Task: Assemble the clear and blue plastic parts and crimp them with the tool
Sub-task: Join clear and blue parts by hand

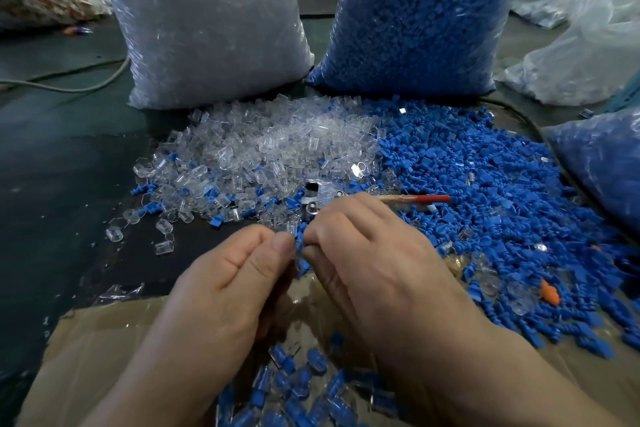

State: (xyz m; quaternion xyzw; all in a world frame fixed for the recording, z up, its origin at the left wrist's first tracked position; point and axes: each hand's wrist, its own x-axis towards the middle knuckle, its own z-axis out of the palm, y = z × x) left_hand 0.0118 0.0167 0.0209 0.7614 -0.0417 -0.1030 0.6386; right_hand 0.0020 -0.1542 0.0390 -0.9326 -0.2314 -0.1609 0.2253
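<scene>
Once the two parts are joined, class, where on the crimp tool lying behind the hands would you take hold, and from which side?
Probably the red handle of the crimp tool, from above and the right. It lies flat, pointing right, bare on top of the blue parts, while its metal head sits among clear parts.

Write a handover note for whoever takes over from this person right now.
Left hand pinches a clear part; right hand pinches a blue part, the two meeting between the hands.
Crimp tool lies ungripped on the loose parts beyond the hands.
Clear pile ahead left, blue pile ahead right.
Done: assembled pieces lie in the cardboard box nearest the camera.
Left: join this pair, crimp it, carry on.
</scene>
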